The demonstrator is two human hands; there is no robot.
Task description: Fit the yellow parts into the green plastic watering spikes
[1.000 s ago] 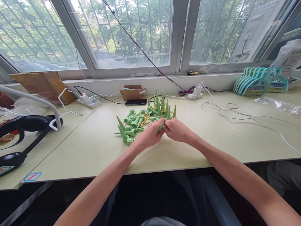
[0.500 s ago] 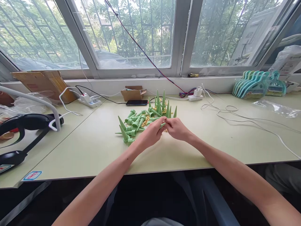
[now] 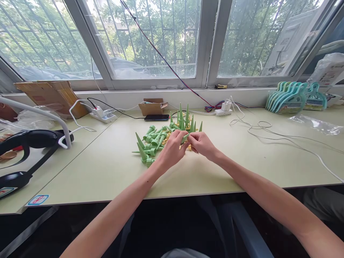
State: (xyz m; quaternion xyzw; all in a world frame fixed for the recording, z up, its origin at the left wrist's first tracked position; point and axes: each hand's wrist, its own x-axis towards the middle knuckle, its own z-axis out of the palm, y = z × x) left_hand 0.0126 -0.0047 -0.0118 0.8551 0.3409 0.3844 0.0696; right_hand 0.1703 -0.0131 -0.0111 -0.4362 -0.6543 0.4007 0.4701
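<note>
My left hand (image 3: 173, 146) is closed around a green plastic watering spike (image 3: 185, 138), part of which shows between thumb and fingers. Right beside it, my right hand (image 3: 203, 146) is pinched at the spike's end; whatever its fingertips hold is hidden. To the left of my hands lies a heap of green watering spikes (image 3: 152, 141), mostly on their sides. Just behind my hands several more spikes (image 3: 187, 116) stand upright, points up. Small yellow plastic pieces (image 3: 166, 138) are scattered among the green ones.
A phone (image 3: 156, 117) and an open cardboard box (image 3: 153, 106) sit at the back. A black headset (image 3: 29, 138) lies at left beside a white metal bar (image 3: 64, 129). White cables (image 3: 264, 125) cross the right side, near turquoise hangers (image 3: 287, 96).
My left hand has turned and its fingers have lifted slightly, so more of the green spike shows. My right hand has shifted a little, and its fingertips remain against the spike's end.
</note>
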